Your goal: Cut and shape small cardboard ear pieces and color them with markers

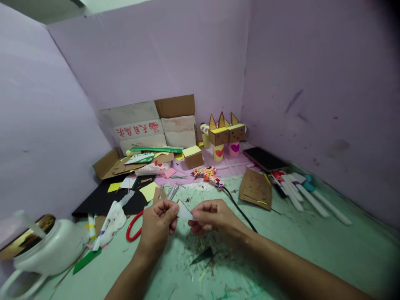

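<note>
A small white piece of card [184, 210] is pinched between my two hands above the green tabletop. My left hand [161, 218] grips its left edge with thumb and finger. On the other side, my right hand [209, 216] holds the right edge with closed fingertips. Red-handled scissors [134, 226] lie beside and partly behind my left hand, blades pointing away. A dark triangular scrap [202, 256] rests on the table below the hands, among small bits of debris. Beyond the hands lies a flower-patterned glue gun [208, 175] with a black cord.
Two box-headed cat figures [219, 137] stand at the back. Cardboard and paper scraps [148, 160] are piled back left. A white pot [51, 246] is at the left. Right are a brown cardboard piece [256, 189], a phone [265, 158] and several markers [309, 198].
</note>
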Action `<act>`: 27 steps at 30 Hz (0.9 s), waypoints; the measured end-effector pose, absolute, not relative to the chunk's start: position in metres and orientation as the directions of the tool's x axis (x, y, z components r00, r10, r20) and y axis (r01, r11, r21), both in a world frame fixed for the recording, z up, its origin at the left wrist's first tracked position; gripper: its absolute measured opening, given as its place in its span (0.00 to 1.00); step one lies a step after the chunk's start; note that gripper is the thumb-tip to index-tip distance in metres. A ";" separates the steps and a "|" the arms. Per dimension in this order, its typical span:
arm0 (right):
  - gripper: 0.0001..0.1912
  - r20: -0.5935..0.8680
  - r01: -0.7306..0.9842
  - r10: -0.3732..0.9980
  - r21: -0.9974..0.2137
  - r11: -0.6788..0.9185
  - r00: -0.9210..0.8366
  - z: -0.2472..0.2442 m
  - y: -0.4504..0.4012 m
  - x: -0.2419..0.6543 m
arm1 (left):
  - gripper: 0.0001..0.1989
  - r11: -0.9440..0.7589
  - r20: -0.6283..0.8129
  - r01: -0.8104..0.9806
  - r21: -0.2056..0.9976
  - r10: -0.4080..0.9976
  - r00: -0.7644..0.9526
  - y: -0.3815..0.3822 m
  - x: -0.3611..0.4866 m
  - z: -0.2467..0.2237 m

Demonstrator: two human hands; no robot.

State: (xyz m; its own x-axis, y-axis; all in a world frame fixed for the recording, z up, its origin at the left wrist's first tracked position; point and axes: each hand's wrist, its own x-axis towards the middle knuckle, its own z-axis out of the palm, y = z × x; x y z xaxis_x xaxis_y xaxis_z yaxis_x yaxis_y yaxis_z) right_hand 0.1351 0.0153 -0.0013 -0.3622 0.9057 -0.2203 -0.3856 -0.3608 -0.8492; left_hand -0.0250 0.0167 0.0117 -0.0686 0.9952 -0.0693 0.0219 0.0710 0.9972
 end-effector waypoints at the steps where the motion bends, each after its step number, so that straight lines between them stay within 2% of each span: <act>1: 0.12 -0.248 -0.402 0.884 -0.819 -0.410 -0.396 0.000 0.017 0.136 | 0.15 0.098 -0.099 -0.016 0.995 0.993 -0.068 0.018 -0.025 0.011; 4: 0.15 -0.352 -0.419 0.814 -0.722 -0.550 -0.462 0.002 0.020 0.138 | 0.16 0.142 -0.147 -0.075 0.987 0.986 -0.073 0.022 -0.026 0.010; 6: 0.16 -0.381 -0.409 0.798 -0.707 -0.577 -0.467 0.002 0.021 0.138 | 0.16 0.138 -0.143 -0.074 0.988 0.987 -0.068 0.023 -0.026 0.009; 10: 0.09 -0.297 -0.350 0.868 -0.825 -0.443 -0.398 -0.002 0.020 0.136 | 0.15 0.130 -0.129 0.008 0.992 0.990 -0.059 0.020 -0.026 0.009; 13: 0.11 -0.174 -0.266 0.924 -0.925 -0.272 -0.341 -0.006 0.018 0.136 | 0.13 0.104 -0.099 0.135 0.985 0.994 -0.039 0.013 -0.020 0.014; 16: 0.10 -0.078 -0.226 0.951 -0.963 -0.150 -0.299 -0.008 0.018 0.135 | 0.11 0.029 -0.024 0.243 0.970 0.999 -0.023 0.006 -0.011 0.020; 20: 0.05 -0.100 -0.190 0.961 -0.970 -0.152 -0.258 -0.008 0.017 0.134 | 0.10 -0.002 0.008 0.321 0.947 1.000 -0.016 0.003 -0.006 0.023; 27: 0.06 -0.113 -0.152 0.958 -0.976 -0.157 -0.262 -0.002 0.015 0.136 | 0.11 -0.008 0.001 0.360 0.933 1.000 0.020 0.002 -0.005 0.017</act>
State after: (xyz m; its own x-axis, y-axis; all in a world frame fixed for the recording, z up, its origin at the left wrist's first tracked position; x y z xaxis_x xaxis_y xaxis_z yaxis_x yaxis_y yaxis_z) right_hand 0.1363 0.0151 -0.0023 -0.2619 0.9584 -0.1133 -0.1519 -0.1568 -0.9759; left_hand -0.0053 0.0019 0.0168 0.0202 0.9998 0.0005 0.3601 -0.0078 0.9329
